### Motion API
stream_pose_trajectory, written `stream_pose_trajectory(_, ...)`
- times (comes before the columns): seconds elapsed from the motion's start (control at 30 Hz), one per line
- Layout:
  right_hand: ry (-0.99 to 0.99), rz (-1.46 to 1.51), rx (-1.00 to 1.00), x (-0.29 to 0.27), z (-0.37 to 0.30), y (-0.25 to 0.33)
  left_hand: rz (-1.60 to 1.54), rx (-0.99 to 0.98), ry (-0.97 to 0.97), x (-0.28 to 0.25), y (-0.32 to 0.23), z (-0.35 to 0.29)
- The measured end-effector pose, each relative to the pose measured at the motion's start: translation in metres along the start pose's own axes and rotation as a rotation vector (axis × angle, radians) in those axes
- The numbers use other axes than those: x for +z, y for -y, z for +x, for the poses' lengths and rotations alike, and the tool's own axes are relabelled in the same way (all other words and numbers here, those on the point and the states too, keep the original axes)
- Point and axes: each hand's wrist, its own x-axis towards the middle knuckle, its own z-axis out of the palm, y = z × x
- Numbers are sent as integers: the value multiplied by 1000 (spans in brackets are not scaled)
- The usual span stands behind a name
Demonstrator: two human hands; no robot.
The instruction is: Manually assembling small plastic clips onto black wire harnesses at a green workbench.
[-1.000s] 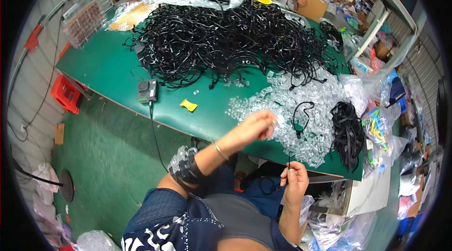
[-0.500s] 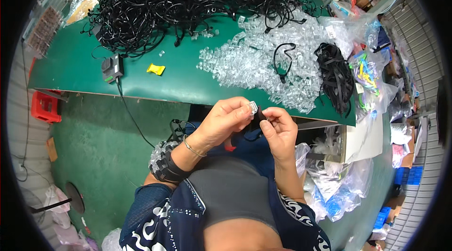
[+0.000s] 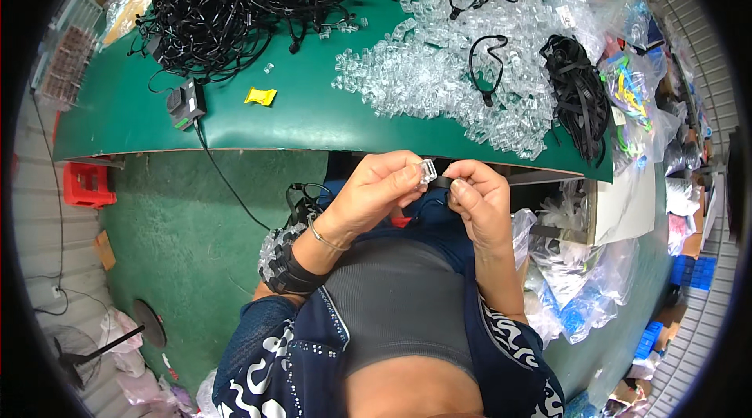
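Note:
Between the fingers of my left hand (image 3: 381, 189) is a small clear plastic buckle (image 3: 428, 172), pinched by thumb and forefinger. My right hand (image 3: 480, 197) pinches the end of a flat black strap (image 3: 443, 182) close beside the buckle. Whether the strap's tip has entered the buckle's slot I cannot tell. Both hands are held over my lap, just in front of the table's near edge. A band with black straps and clear buckles (image 3: 283, 263) sits around my left forearm.
On the green table (image 3: 305, 116) lie a heap of clear buckles (image 3: 439, 73), a tangle of black cords (image 3: 219, 18), a bundle of black straps (image 3: 578, 97), a yellow packet (image 3: 260, 97) and a small black device (image 3: 186, 104) with a cable. A red stool (image 3: 88, 184) stands at left.
The black strap now lies more sideways, its end close to the buckle. My right hand has turned slightly and still pinches it. The whole view has shifted a little.

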Motion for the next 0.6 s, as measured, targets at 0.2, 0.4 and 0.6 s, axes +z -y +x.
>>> stream_pose_trajectory(0.2, 60, 183, 172, 3, 3, -1, -82, -11, 34, -9, 4, 3)
stream_pose_trajectory(0.4, 63, 267, 173, -1, 5, -4, -77, -43, 74, -15, 7, 2)
stream_pose_trajectory(0.6, 70, 127, 238, 7, 6, 1, -113, -87, 53, -18, 7, 0)
